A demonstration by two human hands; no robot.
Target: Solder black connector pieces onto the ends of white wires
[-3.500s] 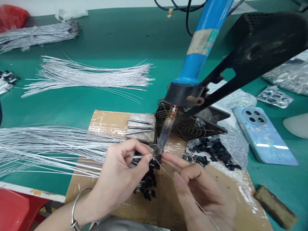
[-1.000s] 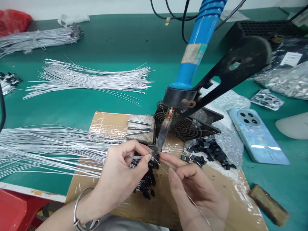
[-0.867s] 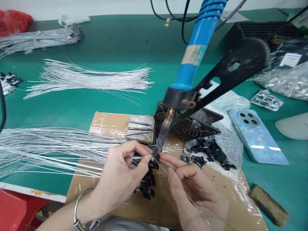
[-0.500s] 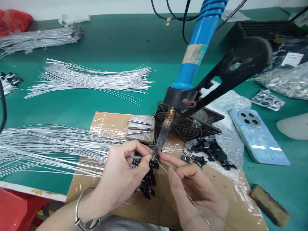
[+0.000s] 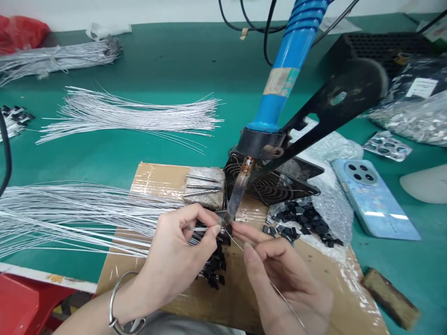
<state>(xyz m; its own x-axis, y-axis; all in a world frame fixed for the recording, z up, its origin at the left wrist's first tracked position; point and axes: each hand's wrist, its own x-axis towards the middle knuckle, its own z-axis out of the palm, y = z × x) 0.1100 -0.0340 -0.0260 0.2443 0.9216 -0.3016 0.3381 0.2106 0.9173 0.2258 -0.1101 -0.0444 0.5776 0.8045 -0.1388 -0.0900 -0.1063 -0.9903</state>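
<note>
Just left of the soldering iron's tip, my left hand pinches the end of a thin white wire. My right hand is closed on a thin strand of solder wire, which runs from the iron's tip down across the palm. The blue-handled soldering iron points down in a black stand, its tip between my two hands. Small black parts on wire ends lie below my left fingers. The tiny piece at the tip is mostly hidden by my fingertips.
White wires lie at left, with another bundle behind. A wrapped block and a black fan stand on cardboard. Loose black pieces, a blue phone and a brown block lie to the right.
Both hands hold nearly the same pose at the iron's tip. The view has shifted very slightly.
</note>
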